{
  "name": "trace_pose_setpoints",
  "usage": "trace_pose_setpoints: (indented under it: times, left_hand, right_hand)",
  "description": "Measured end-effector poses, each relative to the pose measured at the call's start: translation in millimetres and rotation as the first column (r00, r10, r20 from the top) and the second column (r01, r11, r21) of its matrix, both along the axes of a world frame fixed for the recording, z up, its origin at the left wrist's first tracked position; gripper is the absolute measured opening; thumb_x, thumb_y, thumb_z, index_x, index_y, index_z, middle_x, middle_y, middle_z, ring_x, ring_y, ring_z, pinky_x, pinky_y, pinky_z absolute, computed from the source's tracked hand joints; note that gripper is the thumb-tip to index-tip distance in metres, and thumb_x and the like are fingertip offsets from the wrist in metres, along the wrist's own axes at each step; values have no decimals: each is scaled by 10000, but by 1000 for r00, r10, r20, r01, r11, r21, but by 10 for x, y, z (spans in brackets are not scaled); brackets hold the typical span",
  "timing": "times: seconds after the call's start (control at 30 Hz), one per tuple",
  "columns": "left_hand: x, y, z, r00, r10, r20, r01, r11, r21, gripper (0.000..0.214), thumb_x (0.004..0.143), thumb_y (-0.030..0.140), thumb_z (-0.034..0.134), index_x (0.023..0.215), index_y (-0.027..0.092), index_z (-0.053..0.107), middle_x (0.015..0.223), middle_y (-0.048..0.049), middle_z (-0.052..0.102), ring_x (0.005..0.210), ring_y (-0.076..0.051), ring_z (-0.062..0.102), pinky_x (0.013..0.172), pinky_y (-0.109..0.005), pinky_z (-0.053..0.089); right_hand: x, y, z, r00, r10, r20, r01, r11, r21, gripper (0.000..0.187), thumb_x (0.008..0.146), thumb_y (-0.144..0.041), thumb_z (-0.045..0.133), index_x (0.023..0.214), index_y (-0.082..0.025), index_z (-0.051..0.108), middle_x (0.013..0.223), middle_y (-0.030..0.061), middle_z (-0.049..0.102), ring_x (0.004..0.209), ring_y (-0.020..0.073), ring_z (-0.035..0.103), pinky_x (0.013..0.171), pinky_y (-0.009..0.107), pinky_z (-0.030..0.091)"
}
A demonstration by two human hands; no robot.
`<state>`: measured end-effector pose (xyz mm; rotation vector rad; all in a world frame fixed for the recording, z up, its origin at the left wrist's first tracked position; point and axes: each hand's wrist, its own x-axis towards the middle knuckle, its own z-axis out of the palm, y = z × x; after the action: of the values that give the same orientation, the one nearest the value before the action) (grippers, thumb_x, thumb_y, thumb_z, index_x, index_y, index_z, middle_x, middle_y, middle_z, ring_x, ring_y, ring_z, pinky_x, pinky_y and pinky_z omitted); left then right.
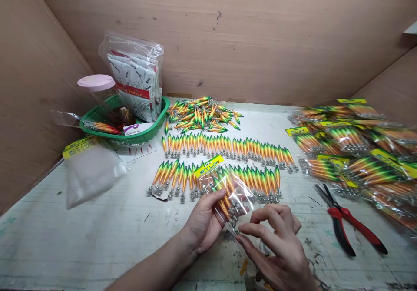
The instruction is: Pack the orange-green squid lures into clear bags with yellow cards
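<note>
My left hand (pixel 205 223) is closed round a clear plastic bag of squid jigs (pixel 228 195), its thumb on the front. The bag has a yellow header printed "BCT LURE" and hangs tilted, with several green-and-orange jigs inside and their hooks toward the lower end. At that lower edge, the thumb and index finger of my right hand (pixel 276 241) pinch the plastic; its other fingers are bent. Just behind the bag lies a front row of loose jigs (pixel 257 180), partly hidden by it. Another row of jigs (pixel 208 143) runs farther back.
A heap of jigs (pixel 202 115) lies at the back. On the left are a green basket (pixel 140 138) with packets and a pink-lidded container, and a stack of header bags (pixel 94 173). Filled jig bags (pixel 345 139) pile up at right, near red-handled pliers (pixel 340 213). Board walls enclose the table.
</note>
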<state>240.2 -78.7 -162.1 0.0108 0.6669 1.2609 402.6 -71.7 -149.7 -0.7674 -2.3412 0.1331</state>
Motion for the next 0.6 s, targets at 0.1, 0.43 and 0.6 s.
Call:
trace_pose_setpoints:
  times: [0.1,0.43,0.6]
  left_hand:
    - [1,1,-1,1000,0,-13,0,1000,0,373,872,196,524,1192,7,555,1138,-216,589,1001,-286,603,855,-420,527]
    - [22,1,-40,999,-20,31,18,998,67,464,879,161,535,1315,33,436,1155,-198,591,1008,-253,610,940,-421,483]
    - [18,-2,-54,1000,-1,26,-1,997,82,451,876,126,529,1309,35,441,1157,-188,594,1043,-239,597,972,-395,464]
  right_hand:
    - [-4,-3,13,998,-34,-43,33,999,-25,93,806,-145,614,892,-177,597,829,57,533,861,199,458,701,334,317]
    - [-37,22,-2,987,-147,-56,145,989,-37,67,823,-178,614,887,-181,596,786,20,569,824,180,474,726,346,291]
    - [-31,17,-5,988,-143,-56,142,990,-14,125,795,-154,623,916,-176,601,809,31,572,823,189,478,723,362,299]
